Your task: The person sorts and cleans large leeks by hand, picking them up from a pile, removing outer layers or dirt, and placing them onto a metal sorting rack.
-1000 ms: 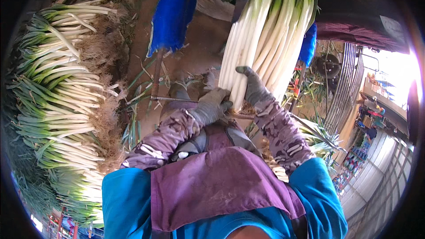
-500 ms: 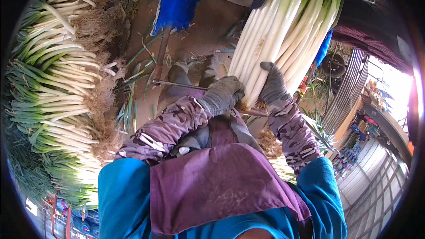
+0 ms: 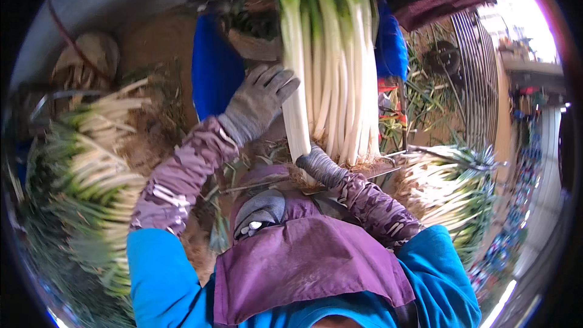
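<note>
A thick row of long green onions [image 3: 340, 79], white stalks with green tops, lies before me with the root ends toward me. My left hand [image 3: 258, 100], in a grey glove, is at the row's left side, fingers stretched out against the leftmost green onion [image 3: 296, 106]. My right hand [image 3: 325, 167], gloved too, is closed round the lower end of that same stalk, just above its roots. The stalks rest on a flat support [image 3: 379, 169] whose near edge shows below the roots. Blue cloth [image 3: 212, 64] hangs to the left of the row.
A long heap of green onions [image 3: 109, 170] lies on the left, roots facing inward. Another pile [image 3: 449, 188] is at the right. A second blue cloth [image 3: 392, 42] hangs right of the row. Ridged sheeting [image 3: 477, 79] and loose leaf scraps are farther right.
The view has turned, and the onions now lie straighter ahead. My left hand has moved up and opened along the left side; my right hand has come to the leftmost stalk's root end.
</note>
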The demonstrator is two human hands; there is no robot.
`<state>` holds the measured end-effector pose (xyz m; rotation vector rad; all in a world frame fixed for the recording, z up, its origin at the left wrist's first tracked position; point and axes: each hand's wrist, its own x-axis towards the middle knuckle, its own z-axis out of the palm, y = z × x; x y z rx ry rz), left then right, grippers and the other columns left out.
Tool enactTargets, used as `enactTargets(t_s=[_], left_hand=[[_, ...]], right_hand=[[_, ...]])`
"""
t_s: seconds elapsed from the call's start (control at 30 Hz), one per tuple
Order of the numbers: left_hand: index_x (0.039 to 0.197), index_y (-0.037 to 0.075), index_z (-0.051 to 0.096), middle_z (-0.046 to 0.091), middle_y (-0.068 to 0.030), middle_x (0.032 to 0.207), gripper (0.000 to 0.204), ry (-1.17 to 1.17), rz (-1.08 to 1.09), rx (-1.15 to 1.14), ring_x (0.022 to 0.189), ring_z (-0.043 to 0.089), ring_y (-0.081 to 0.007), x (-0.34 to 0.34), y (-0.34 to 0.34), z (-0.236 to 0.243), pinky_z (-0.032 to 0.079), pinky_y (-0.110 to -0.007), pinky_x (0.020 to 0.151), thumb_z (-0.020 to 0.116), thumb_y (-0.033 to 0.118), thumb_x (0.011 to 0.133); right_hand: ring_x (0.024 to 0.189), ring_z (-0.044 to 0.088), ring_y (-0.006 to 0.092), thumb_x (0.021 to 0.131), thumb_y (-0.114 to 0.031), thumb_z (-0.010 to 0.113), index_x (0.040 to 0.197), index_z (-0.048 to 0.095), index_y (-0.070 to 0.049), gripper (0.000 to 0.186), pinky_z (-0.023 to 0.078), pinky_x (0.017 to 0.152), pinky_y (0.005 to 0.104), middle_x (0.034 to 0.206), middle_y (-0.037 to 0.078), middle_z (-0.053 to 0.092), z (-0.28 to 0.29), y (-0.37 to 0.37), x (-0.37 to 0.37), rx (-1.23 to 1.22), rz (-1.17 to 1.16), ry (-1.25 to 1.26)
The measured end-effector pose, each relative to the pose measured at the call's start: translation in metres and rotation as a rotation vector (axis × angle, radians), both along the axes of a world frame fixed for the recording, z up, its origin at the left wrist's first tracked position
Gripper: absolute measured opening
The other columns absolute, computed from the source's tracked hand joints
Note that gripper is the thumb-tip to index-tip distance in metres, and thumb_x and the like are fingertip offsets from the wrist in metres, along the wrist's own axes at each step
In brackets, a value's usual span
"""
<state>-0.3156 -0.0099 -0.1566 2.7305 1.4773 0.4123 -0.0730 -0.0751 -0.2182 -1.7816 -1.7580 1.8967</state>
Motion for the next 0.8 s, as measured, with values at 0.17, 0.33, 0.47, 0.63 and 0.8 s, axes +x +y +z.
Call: enactTargets(t_s=[0.17,0.33,0.47,0.63,0.8], left_hand=[[0.107,0.016,0.067,0.067,-0.0044,0.117,0.025,0.678,-0.478,-0.003,0.111,0.059,-0.0244,0.011,0.155,-0.022,0.040,-0.039,0.105,0.063,0.018,0.082],[0.076,0.016,0.070,0.071,-0.0029,0.086,0.007,0.817,-0.643,-0.060,0.087,0.066,-0.0233,0.037,0.199,-0.007,0.050,-0.038,0.082,0.073,0.021,0.074],[0.088,0.013,0.072,0.070,-0.0052,0.091,0.014,0.777,-0.644,-0.179,0.093,0.065,-0.0237,0.018,0.183,-0.007,0.047,-0.041,0.091,0.071,0.022,0.077],[0.087,0.013,0.072,0.070,-0.0062,0.091,0.011,0.602,-0.581,-0.156,0.100,0.064,-0.0246,0.010,0.179,-0.003,0.044,-0.040,0.099,0.067,0.019,0.079],[0.099,0.011,0.070,0.069,-0.0058,0.101,0.019,0.623,-0.567,-0.207,0.107,0.063,-0.0245,0.008,0.180,0.002,0.041,-0.041,0.105,0.062,0.017,0.082]], right_hand=[[0.100,0.064,0.0344,0.077,-0.009,0.063,0.136,0.044,0.003,0.064,0.051,0.090,0.0406,0.108,0.023,0.066,-0.027,-0.010,0.003,0.019,0.032,0.020],[0.105,0.062,0.0332,0.082,-0.010,0.064,0.148,0.036,-0.004,0.072,0.049,0.093,0.0406,0.116,0.026,0.063,0.014,0.002,0.005,-0.117,0.011,-0.010],[0.116,0.058,0.0311,0.083,-0.034,0.079,0.155,0.018,0.001,0.100,0.046,0.099,0.0372,0.124,0.030,0.059,0.060,0.018,0.004,-0.233,-0.028,0.151],[0.118,0.061,0.0214,0.095,-0.030,0.068,0.139,0.052,-0.003,0.054,0.049,0.100,0.0333,0.129,0.016,0.064,0.089,0.097,0.028,0.219,-0.264,0.131],[0.123,0.057,0.0204,0.095,-0.019,0.069,0.138,0.050,0.005,0.053,0.046,0.103,0.0337,0.133,0.018,0.060,0.106,0.228,-0.004,0.705,-0.208,0.056]])
